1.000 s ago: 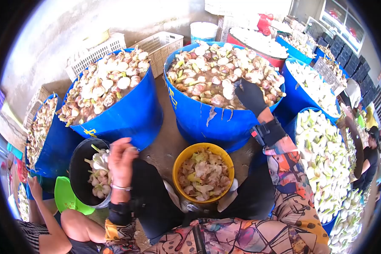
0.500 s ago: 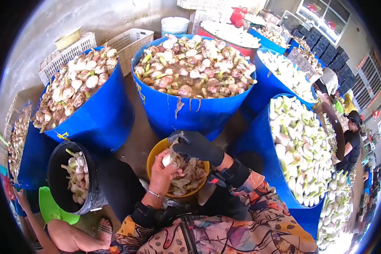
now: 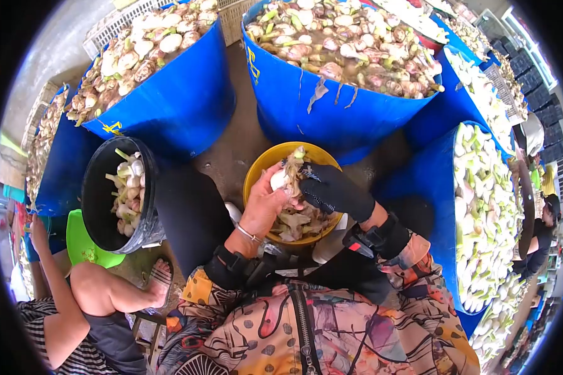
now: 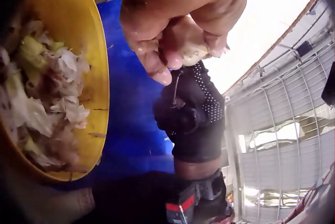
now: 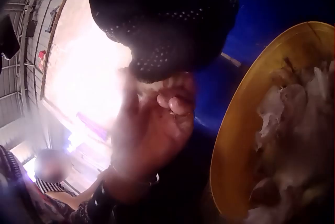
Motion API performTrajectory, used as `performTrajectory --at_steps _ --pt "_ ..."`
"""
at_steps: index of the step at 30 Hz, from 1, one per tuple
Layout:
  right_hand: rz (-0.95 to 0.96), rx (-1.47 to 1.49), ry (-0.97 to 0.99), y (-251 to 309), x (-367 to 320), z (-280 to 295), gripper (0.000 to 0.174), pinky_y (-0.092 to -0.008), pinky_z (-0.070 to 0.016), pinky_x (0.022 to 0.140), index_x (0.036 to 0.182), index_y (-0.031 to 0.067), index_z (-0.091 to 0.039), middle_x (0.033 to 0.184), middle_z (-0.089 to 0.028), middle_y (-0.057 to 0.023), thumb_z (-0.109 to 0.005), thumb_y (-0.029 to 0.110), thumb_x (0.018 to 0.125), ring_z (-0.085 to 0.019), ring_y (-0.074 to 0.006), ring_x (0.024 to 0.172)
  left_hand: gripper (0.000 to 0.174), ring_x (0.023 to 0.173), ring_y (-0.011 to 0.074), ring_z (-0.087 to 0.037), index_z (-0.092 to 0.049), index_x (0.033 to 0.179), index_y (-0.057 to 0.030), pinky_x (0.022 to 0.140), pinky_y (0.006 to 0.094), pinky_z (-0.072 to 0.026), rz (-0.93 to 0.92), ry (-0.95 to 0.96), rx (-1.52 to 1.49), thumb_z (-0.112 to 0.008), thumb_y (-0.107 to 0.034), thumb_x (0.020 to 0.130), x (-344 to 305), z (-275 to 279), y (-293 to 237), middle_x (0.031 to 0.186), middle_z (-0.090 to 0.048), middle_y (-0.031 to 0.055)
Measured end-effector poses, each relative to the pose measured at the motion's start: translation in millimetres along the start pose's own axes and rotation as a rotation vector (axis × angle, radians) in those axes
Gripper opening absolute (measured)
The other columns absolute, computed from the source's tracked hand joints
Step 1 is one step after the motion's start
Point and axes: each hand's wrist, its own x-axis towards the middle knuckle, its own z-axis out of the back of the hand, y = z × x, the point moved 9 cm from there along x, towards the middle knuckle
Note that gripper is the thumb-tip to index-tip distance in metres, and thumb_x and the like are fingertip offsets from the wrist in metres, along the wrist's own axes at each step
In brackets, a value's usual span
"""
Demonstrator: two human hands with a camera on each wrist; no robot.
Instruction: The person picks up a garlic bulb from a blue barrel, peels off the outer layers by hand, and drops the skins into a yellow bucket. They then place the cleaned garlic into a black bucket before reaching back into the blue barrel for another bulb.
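Observation:
My bare left hand [image 3: 266, 203] grips a pale bulb [image 3: 279, 179] over the yellow bowl [image 3: 259, 167] of peelings. In the left wrist view the fingers of that left hand [image 4: 180, 36] curl round the bulb [image 4: 194, 52]. My right hand [image 3: 328, 187], in a black glove, pinches the same bulb from the right. The gloved right hand [image 5: 162, 23] fills the top of the right wrist view, with the left hand [image 5: 149, 130] just under it beside the yellow bowl [image 5: 235, 130].
A black bucket [image 3: 100, 194] with peeled bulbs stands to my left. Blue tubs [image 3: 175, 106] [image 3: 331, 106] heaped with unpeeled bulbs stand ahead, and another blue tub [image 3: 438, 187] of white pieces on the right. A seated person's knee [image 3: 97, 290] and a green stool [image 3: 81, 240] are at lower left.
A second ago my left hand was at the black bucket and my right in the far tub. Both have come together over the yellow bowl and stay there on one bulb.

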Motion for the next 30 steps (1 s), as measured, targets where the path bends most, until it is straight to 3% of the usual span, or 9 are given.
performTrajectory --at_steps 5,9,12,15,16,18,21,24,30 --pt "0.263 -0.174 -0.009 1.8 3.3 1.5 0.021 -0.0381 -0.048 0.073 0.101 0.0001 -0.061 0.097 -0.063 -0.0168 -0.054 0.009 0.084 -0.06 -0.0324 0.086 0.064 0.076 0.016 -0.059 -0.029 0.138 -0.0014 0.072 0.0394 -0.0543 -0.063 -0.03 0.116 -0.063 -0.018 0.085 -0.9 3.2 -1.4 0.101 -0.058 0.0088" --pt "0.153 -0.085 -0.008 -3.7 4.3 6.3 0.019 -0.0381 -0.048 0.073 0.099 -0.0002 -0.062 0.095 -0.064 -0.0175 -0.055 0.009 0.083 -0.061 -0.0314 0.084 0.05 0.076 0.0167 -0.06 -0.039 0.131 -0.0025 0.069 0.0361 -0.0556 0.015 0.026 -0.004 -0.057 -0.022 0.089 -2.5 0.2 7.6 0.1 -0.059 0.0095" --pt "0.131 0.03 -0.006 -7.2 1.7 8.2 0.02 -0.0362 -0.0481 0.074 0.1 0.0002 -0.063 0.093 -0.065 -0.0169 -0.056 0.011 0.084 -0.062 -0.0285 0.083 0.047 0.063 0.0144 -0.056 -0.05 0.121 -0.0073 0.059 0.034 -0.0526 0.228 -0.054 -0.296 -0.051 -0.042 0.089 -9.4 -2.7 24.4 0.088 -0.059 0.0095" --pt "0.299 0.002 -0.001 10.6 1.7 6.7 0.023 -0.0336 -0.0479 0.076 0.102 0.0009 -0.063 0.091 -0.066 -0.015 -0.058 0.015 0.085 -0.063 -0.0241 0.082 0.054 0.053 0.0126 -0.048 -0.055 0.114 -0.0103 0.05 0.0309 -0.0455 0.272 0.201 -0.503 -0.044 -0.056 0.086 -11.9 -24.9 22.5 0.081 -0.058 0.0102" --pt "0.26 -0.09 -0.035 13.5 2.7 8.1 0.024 -0.0329 -0.0478 0.076 0.103 0.001 -0.063 0.092 -0.067 -0.0141 -0.059 0.017 0.085 -0.063 -0.0226 0.082 0.057 0.047 0.0108 -0.041 -0.054 0.115 -0.0105 0.045 0.0283 -0.0398 0.298 0.124 -0.494 -0.044 -0.058 0.084 -13.0 -22.4 25.5 0.077 -0.056 0.0102" --pt "0.179 -0.277 -0.107 23.5 1.7 16.1 0.026 -0.0314 -0.0476 0.077 0.105 0.0012 -0.063 0.093 -0.067 -0.0124 -0.06 0.019 0.085 -0.062 -0.0197 0.082 0.056 0.046 0.011 -0.041 -0.054 0.113 -0.0111 0.044 0.0291 -0.0401 0.313 0.13 -0.489 -0.044 -0.058 0.084 -13.2 -20.8 24.4 0.078 -0.056 0.0105" --pt "0.161 0.176 -0.097 22.6 3.4 21.7 0.029 -0.0318 -0.0474 0.076 0.105 0.0012 -0.062 0.094 -0.067 -0.0102 -0.062 0.022 0.085 -0.062 -0.0176 0.082 0.054 0.042 0.0112 -0.039 -0.053 0.111 -0.013 0.042 0.03 -0.0404 0.347 0.1 -0.461 -0.041 -0.058 0.085 -15.4 -18.2 28.1 0.076 -0.056 0.0108" --pt "0.215 -0.02 0.027 8.8 10.5 -7.5 0.03 -0.0326 -0.0476 0.075 0.105 0.0012 -0.062 0.094 -0.067 -0.01 -0.063 0.021 0.083 -0.062 -0.0173 0.083 0.052 0.038 0.0112 -0.036 -0.054 0.106 -0.0152 0.04 0.0299 -0.0403 0.408 -0.013 -0.381 -0.035 -0.059 0.086 -16.6 -15.7 39.9 0.071 -0.055 0.0109" --pt "0.182 0.069 0.063 -15.0 12.0 -8.1 0.026 -0.0344 -0.0481 0.074 0.101 0.0009 -0.063 0.091 -0.067 -0.0099 -0.062 0.017 0.08 -0.062 -0.0195 0.084 0.055 0.038 0.0114 -0.037 -0.056 0.101 -0.014 0.041 0.031 -0.0374 0.487 0.037 -0.517 -0.03 -0.06 0.086 -23.1 -18.7 58.4 0.069 -0.053 0.0107"
